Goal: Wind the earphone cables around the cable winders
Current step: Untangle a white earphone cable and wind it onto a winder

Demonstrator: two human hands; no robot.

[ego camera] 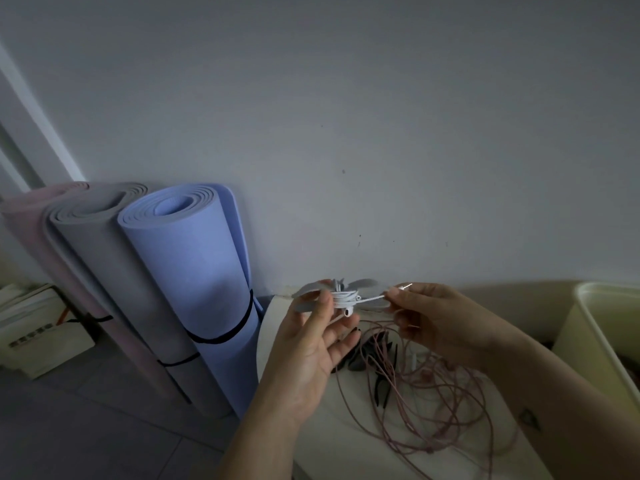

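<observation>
Gripping the grey winder [364, 283] in your left hand [311, 348], your right hand [440, 320] pinches the likely limp white cable [372, 298] by its plug [405, 286].

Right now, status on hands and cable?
Left hand grips grey petal-shaped winder, thin white earphone cable wound on it. Right hand pinches its plug end. Loose pink cable tangled on white table; nothing blocking.

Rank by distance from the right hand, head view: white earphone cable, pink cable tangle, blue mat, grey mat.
1. white earphone cable: its end is pinched in the right hand.
2. pink cable tangle: lying just below the hand.
3. blue mat: rolled, standing far to the left.
4. grey mat: left of the blue one, farthest.
</observation>
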